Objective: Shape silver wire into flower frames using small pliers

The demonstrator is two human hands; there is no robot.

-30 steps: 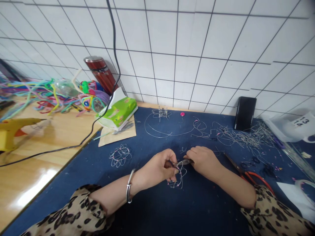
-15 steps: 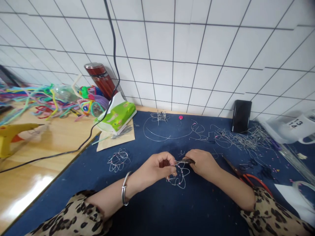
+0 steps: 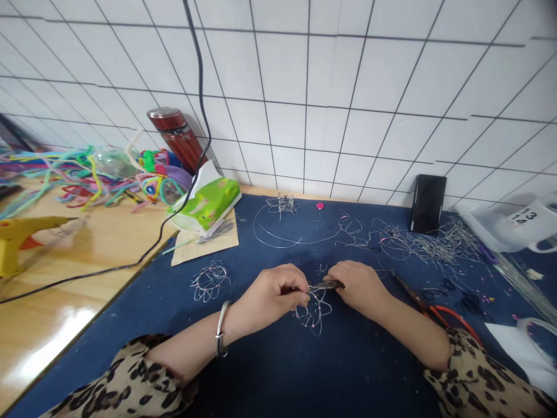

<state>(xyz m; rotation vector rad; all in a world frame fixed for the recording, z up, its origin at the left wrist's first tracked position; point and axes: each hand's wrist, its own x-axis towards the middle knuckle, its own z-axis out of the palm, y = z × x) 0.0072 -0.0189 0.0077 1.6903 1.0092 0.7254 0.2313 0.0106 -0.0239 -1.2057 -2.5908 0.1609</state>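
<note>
My left hand [image 3: 281, 288] pinches the upper left part of a flower-shaped wire ring [image 3: 319, 318] with small pink beads, which hangs above the blue mat [image 3: 256, 371]. My right hand [image 3: 360, 285] is wrapped round a pair of pliers [image 3: 328, 284]. The pliers' dark jaws point left and meet the wire beside my left fingertips; the handles are hidden in my palm. A similar looped wire piece [image 3: 211, 282] lies on the mat left of my left hand.
Loose wire [image 3: 439, 247] is heaped at the right, near a black phone [image 3: 428, 203] against the wall. Red-handled scissors [image 3: 448, 316] lie beside my right forearm. A green tissue pack [image 3: 209, 203], a glue gun [image 3: 21, 238] and a red flask [image 3: 178, 136] are at the left.
The wire ring has turned and tilted slightly in my left fingers, its loops shifting a little left. Both hands keep their holds, and the pliers stay at the wire.
</note>
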